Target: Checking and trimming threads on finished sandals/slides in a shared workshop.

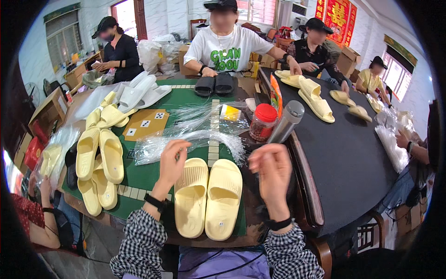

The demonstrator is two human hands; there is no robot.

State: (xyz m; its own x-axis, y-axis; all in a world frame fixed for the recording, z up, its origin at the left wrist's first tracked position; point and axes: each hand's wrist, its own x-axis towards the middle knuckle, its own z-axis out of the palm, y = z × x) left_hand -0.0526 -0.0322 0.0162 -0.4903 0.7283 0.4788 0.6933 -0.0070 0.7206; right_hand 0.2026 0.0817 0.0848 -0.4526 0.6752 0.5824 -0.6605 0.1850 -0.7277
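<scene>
Starting at the far left, a heap of pale yellow slippers point(100, 162) lies on the green counter point(148, 174), next to some white slippers point(139, 90) farther back. A clear bag point(58, 144) hangs off the counter's left edge.

Next comes the left hand point(173, 160). Its fingers are bent and pinch the edge of a thin clear plastic bag point(195, 139) that lies crinkled on the counter. So this hand is closed on the bag.

Right below, between the two hands, sits one pair of yellow slippers point(207, 197). They lie side by side, toes away from the person, touching each other, close to the near edge of the counter.

The right hand point(272, 169) is up in the air, just right of the pair. Its fingers curl in, but I cannot tell if it holds anything; maybe a bit of the same bag.

Behind it stand a jar with a red lid point(263, 122) and a grey flask point(285, 122). Farther right is a dark counter point(344, 153) where other people handle more slippers.

It looks like the bag is being picked up and opened. The next move would need both hands to pull the bag's mouth wide, so the pair can slide in together.
</scene>
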